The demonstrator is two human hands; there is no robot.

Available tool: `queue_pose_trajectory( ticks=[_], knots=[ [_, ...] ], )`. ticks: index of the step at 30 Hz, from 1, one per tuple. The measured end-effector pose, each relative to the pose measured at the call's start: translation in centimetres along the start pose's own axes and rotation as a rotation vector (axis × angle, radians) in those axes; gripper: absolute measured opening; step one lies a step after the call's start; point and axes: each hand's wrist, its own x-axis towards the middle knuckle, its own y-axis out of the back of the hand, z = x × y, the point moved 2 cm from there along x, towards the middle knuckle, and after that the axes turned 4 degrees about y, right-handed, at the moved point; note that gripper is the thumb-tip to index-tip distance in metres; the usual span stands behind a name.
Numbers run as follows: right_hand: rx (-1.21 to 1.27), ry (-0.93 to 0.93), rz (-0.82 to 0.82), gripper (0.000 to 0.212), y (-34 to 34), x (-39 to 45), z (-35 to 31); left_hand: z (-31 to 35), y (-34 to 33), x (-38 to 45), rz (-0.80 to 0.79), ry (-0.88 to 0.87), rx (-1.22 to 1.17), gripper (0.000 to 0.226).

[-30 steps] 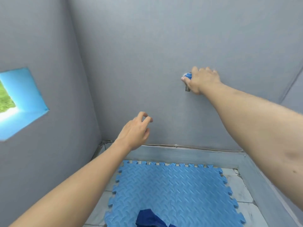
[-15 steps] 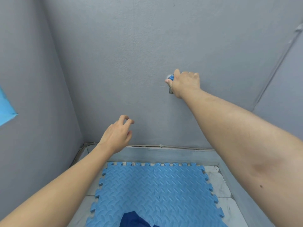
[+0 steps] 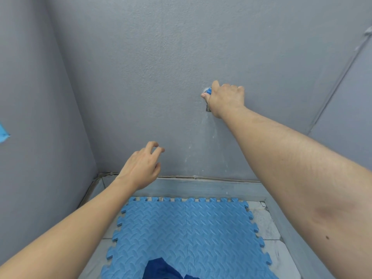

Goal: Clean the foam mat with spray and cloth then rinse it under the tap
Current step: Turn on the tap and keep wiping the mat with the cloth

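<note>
My right hand covers most of the tap (only blue handle and spout tip visible). Below the tap, the dark cloth is cut off.

Grey textured walls, pale tiled floor, low kerb.

Grey textured walls are meeting in a corner at the left, a thin cable is running along their foot above a low grey ledge, and pale, stained floor tiles are showing below.
</note>
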Motion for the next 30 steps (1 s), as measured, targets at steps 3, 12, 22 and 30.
queue_pose_trajectory(
  ticks=[3,12,22,30],
  knots=[
    [0.002,0.001,0.006,0.050,0.0,0.0,0.0,-0.5,0.0,-0.3,0.002,0.008,0.000,0.042],
    [-0.001,-0.008,0.033,0.050,-0.1,-0.1,-0.1,-0.8,-0.5,-0.8,-0.018,0.023,0.006,0.042],
    [0.140,0.108,0.119,0.055,-0.5,0.0,1.1,-0.4,-1.9,-1.5,-0.016,0.027,0.002,0.044],
    [0.289,0.184,0.264,0.050,-2.0,0.8,2.2,-1.7,-5.3,-2.8,0.039,0.037,-0.027,0.043]
  ],
)
